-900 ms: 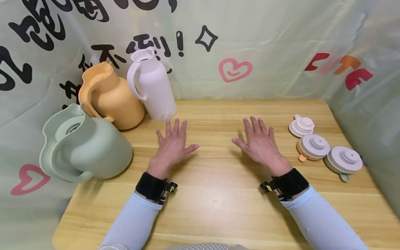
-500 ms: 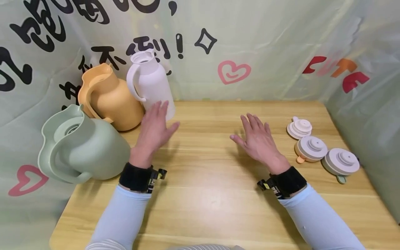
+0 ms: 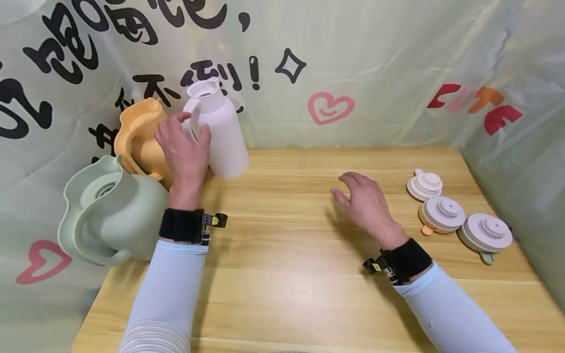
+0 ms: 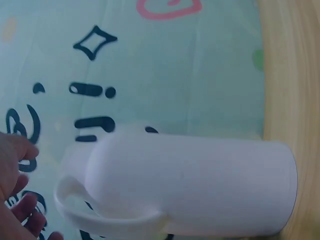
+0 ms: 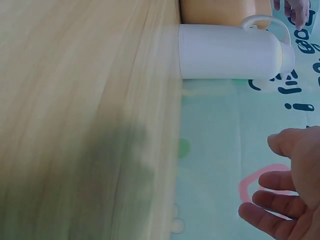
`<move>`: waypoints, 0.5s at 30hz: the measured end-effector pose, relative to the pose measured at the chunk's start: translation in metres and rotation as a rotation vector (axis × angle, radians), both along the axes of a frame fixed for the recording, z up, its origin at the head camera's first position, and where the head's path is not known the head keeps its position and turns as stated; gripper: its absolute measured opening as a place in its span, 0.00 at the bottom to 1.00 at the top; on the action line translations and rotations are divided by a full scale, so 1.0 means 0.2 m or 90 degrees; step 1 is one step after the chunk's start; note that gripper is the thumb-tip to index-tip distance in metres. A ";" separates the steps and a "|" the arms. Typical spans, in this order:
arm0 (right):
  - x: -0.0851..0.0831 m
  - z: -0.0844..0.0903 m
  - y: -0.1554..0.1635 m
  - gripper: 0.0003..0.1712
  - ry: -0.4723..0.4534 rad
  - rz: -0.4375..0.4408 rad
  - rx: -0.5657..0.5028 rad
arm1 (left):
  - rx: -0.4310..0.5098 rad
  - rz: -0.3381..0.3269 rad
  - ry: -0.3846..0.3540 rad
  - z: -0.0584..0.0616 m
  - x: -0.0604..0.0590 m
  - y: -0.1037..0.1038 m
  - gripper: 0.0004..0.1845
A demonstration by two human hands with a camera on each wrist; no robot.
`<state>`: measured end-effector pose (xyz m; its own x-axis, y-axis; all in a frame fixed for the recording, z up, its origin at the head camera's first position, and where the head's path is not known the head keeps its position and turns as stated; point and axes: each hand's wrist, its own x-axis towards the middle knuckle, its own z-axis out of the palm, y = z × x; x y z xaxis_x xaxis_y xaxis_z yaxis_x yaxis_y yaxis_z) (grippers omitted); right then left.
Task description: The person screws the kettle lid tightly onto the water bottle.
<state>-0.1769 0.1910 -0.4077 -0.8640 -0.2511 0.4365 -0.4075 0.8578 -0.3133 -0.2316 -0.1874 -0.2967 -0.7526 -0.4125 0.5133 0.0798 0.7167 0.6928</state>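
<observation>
White thermos jug [image 3: 219, 133] handle sits just beyond left hand [image 3: 183, 149] fingers, spread, not gripping; right hand [image 3: 366, 203] relaxed.

matt plastic white jug [image 3: 222, 132]; smooth wood-grain table [image 3: 300, 264]; glossy printed backdrop [image 3: 375, 63].

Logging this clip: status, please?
Left hand open at white jug handle, no grip. Right hand open, idle. Orange jug crowds alongside.

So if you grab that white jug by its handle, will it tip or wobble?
Probably steady: the white jug stands upright on a wide flat base. It looks like stiff plastic, so likely won't bend. Its mouth is open with no lid, so anything inside might slosh. The left hand is at the handle.
</observation>
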 end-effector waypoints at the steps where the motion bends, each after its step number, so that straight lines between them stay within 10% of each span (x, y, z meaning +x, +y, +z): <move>1: 0.00 0.00 0.00 0.25 0.012 0.003 -0.006 | 0.023 0.014 -0.001 0.00 -0.02 -0.01 0.23; 10: 0.01 -0.03 0.00 0.12 0.096 0.047 -0.040 | 0.329 -0.035 -0.141 -0.05 -0.19 -0.10 0.24; 15: 0.01 -0.04 0.00 0.11 0.085 0.054 -0.046 | 0.428 -0.076 -0.129 -0.10 -0.27 -0.12 0.14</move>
